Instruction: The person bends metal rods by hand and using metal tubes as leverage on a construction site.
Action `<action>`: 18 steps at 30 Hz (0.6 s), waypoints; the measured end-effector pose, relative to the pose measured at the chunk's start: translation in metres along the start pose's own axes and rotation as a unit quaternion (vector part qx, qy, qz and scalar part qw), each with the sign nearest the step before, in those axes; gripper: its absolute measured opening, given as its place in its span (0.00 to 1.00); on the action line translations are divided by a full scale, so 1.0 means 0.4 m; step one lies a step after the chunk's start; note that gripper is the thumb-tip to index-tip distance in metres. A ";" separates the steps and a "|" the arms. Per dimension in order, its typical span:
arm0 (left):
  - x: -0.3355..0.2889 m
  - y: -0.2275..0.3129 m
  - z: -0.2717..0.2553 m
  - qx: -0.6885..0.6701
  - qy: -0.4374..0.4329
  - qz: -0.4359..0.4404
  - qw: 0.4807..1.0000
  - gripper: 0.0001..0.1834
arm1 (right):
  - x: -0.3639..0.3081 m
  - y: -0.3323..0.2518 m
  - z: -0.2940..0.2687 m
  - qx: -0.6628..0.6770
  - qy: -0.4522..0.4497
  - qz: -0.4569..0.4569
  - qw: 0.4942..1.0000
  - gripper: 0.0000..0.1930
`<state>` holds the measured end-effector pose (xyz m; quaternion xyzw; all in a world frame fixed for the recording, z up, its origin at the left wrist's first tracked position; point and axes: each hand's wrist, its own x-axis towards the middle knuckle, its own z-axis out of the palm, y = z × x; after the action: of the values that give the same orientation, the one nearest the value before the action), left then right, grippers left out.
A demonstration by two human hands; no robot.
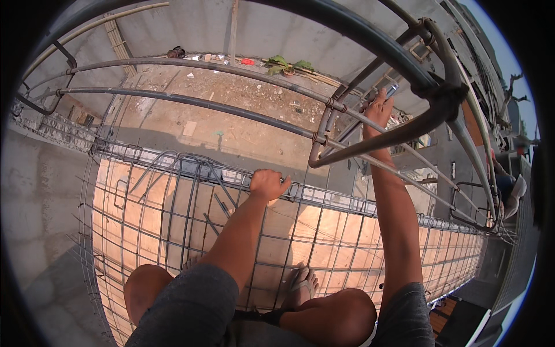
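My left hand (270, 184) is closed in a fist at the far edge of the rebar mesh (315, 234), around what looks like a steel bar. The palm side is hidden. My right hand (378, 109) reaches forward to the right, beside the tied rebar cage (370, 159). A tool with a silvery end (392, 89) sticks out past its fingers; the rest is covered by the hand, so its kind cannot be told. A bent stirrup (381, 134) of the cage crosses in front of my right wrist.
Plywood sheets (136, 211) lie under the mesh, where my sandalled foot (302, 286) stands. Thick dark bars (370, 34) arch overhead. Beyond the edge lies lower dirt ground (231, 115) with rubble, before a grey wall (191, 29). Another person (511, 194) is at the far right.
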<state>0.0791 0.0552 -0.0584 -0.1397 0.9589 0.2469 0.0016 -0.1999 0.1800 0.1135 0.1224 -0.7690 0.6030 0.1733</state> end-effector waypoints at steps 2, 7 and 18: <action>-0.017 -0.024 0.001 -0.008 0.007 -0.012 1.000 0.26 | -0.037 -0.030 0.070 0.053 -0.046 0.096 0.993 0.18; -0.042 -0.075 0.021 0.051 0.133 0.024 0.989 0.29 | -0.014 0.099 0.196 0.040 -0.073 0.073 0.994 0.18; -0.028 -0.100 0.081 0.029 0.069 0.021 0.997 0.23 | 0.019 0.296 0.360 -0.089 -0.208 0.150 0.962 0.14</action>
<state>0.0986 0.0401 -0.1048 -0.1358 0.9663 0.2086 -0.0656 -0.2708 0.0691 -0.0187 0.1120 -0.8484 0.5122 -0.0727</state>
